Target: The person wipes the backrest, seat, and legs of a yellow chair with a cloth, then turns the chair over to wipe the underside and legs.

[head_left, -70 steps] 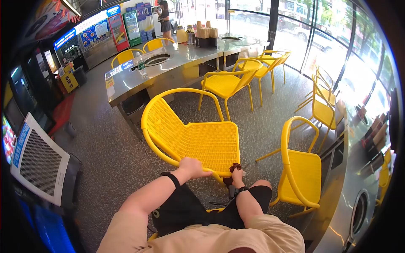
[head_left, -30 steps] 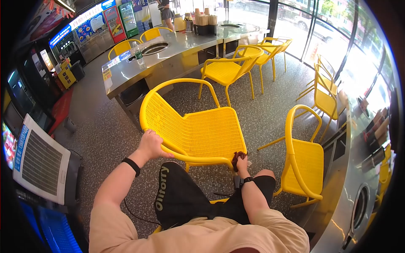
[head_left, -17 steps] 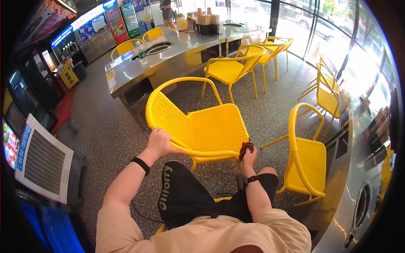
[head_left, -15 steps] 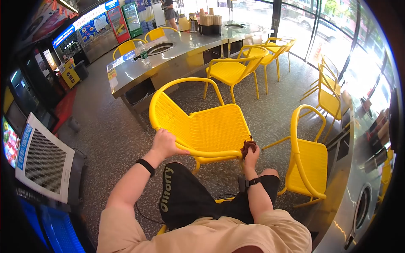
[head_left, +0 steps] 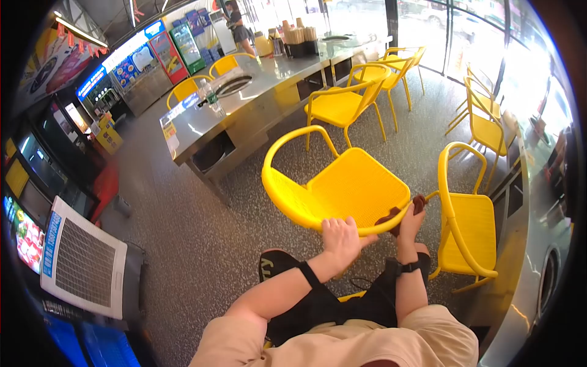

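Observation:
A yellow armchair [head_left: 361,189] with a woven-textured seat is directly before my knees, turned side-on and tilted. My left hand [head_left: 341,240] is wrapped over its near armrest rail, palm down. Close by on the right, my right hand [head_left: 411,223] grips a dark brown cloth [head_left: 419,203] at the front bend of that same rail. Part of the cloth hangs inside the rail, over the seat corner. The chair's legs are mostly hidden beneath the seat. I sit on another yellow chair, of which a small bit shows between my legs.
A second yellow chair [head_left: 468,235] stands close on the right, beside a steel counter [head_left: 520,300]. Ahead is a long steel table [head_left: 257,101] with a bottle, chopstick holders and more yellow chairs. An air cooler [head_left: 85,260] stands at left. A person [head_left: 238,27] is at the back.
The held chair has swung to the right and tilted more. My left hand now grips the rail nearer its front, closer to my right hand. The view has shifted a little.

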The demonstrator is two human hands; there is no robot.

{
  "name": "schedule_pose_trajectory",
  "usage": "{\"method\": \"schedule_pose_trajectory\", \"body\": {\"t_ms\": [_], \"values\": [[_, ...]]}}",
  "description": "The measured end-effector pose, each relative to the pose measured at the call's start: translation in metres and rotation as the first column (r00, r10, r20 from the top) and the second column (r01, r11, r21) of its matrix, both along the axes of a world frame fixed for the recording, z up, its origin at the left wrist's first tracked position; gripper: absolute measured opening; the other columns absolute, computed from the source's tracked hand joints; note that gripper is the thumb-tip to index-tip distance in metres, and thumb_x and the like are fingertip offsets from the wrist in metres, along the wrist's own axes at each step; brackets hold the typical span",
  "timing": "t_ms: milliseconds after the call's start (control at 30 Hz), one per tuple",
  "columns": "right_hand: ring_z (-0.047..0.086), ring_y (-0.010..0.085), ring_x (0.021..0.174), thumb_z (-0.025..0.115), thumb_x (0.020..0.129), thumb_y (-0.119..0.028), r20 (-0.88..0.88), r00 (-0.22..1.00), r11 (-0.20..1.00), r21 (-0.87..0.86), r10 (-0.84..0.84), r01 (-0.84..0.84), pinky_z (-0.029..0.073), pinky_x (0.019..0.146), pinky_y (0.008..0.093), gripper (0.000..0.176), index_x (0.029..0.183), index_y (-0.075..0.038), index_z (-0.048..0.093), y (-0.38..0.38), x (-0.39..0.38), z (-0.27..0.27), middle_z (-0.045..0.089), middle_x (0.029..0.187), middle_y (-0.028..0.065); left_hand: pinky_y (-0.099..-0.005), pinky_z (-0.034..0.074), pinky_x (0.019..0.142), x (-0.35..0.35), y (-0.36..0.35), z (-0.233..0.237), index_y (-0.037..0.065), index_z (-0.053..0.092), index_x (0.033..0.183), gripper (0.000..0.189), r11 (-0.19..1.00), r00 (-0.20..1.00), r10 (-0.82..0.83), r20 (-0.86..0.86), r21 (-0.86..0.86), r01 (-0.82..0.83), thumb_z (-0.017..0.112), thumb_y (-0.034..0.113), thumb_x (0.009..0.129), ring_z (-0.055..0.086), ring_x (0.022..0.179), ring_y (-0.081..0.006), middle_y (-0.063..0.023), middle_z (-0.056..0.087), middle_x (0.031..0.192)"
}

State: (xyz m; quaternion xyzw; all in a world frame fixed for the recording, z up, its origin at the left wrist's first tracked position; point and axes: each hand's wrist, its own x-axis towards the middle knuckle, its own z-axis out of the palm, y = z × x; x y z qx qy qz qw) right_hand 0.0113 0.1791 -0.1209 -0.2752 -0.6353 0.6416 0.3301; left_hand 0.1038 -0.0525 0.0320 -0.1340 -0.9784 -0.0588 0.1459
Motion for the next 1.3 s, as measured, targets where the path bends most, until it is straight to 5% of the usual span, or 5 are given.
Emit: {"method": "schedule_pose_trajectory", "body": {"t_ms": [233,400,800,1067,1300], "values": [[0.055,0.032,0.132,0.069,0.099,-0.022,0.101,0.92,0.889,-0.315,0.379,-0.331,0.047,0.108,0.0433,0.07,0.148,0.007,0.029,0.027,0.026,0.051,0.05,0.143,0.0219,-0.0572,0.034,0.115,-0.055,-0.111,0.034,0.005,0.076,0.11,0.068,0.973,0.97,-0.23,-0.075,-0.023,0.228,0.063,0.069,0.088,0.055,0.13,-0.037,-0.0189,0.068,0.121],[0.064,0.0323,0.117,0.068,0.098,-0.014,-0.016,0.965,0.884,-0.398,0.26,-0.245,0.054,0.1,0.0452,0.065,0.144,0.008,0.027,-0.009,0.022,0.048,0.053,0.134,0.0228,-0.0588,0.031,0.117,-0.086,-0.196,0.03,0.004,0.076,0.085,0.06,0.97,0.967,-0.232,0.104,0.099,0.222,0.055,0.059,0.097,0.065,0.107,-0.0336,-0.0158,0.073,0.097],[0.075,0.0322,0.082,0.062,0.091,-0.002,-0.068,0.933,0.877,-0.323,0.352,-0.355,0.064,0.065,0.0415,0.047,0.133,0.001,0.039,0.034,-0.057,0.006,0.065,0.111,0.02,-0.049,0.042,0.072,-0.066,-0.148,-0.004,0.008,0.055,0.063,0.069,0.945,0.925,-0.222,-0.307,0.165,0.282,0.048,0.066,0.098,0.058,0.072,-0.0347,-0.0122,0.059,0.068],[0.073,0.0351,0.068,0.069,0.086,-0.006,-0.128,0.806,0.702,-0.424,0.578,-0.572,0.062,0.057,0.0473,0.052,0.127,0.002,0.038,0.056,-0.089,0.046,0.065,0.102,0.0234,-0.0468,0.045,0.082,0.011,-0.103,0.023,0.006,0.066,0.092,0.057,0.914,0.917,-0.34,-0.209,0.158,0.375,0.072,0.061,0.079,0.062,0.086,-0.0364,-0.0137,0.064,0.087],[0.074,0.034,0.069,0.076,0.086,-0.021,0.098,0.887,0.89,-0.132,0.451,-0.437,0.061,0.06,0.046,0.044,0.117,0.003,0.057,0.05,-0.112,0.067,0.069,0.101,0.0202,-0.0471,0.051,0.093,0.006,-0.121,0.04,0.003,0.064,0.129,0.069,0.853,0.869,-0.493,0.027,0.211,0.478,0.088,0.036,0.074,0.065,0.102,-0.038,-0.0177,0.069,0.109]]}}
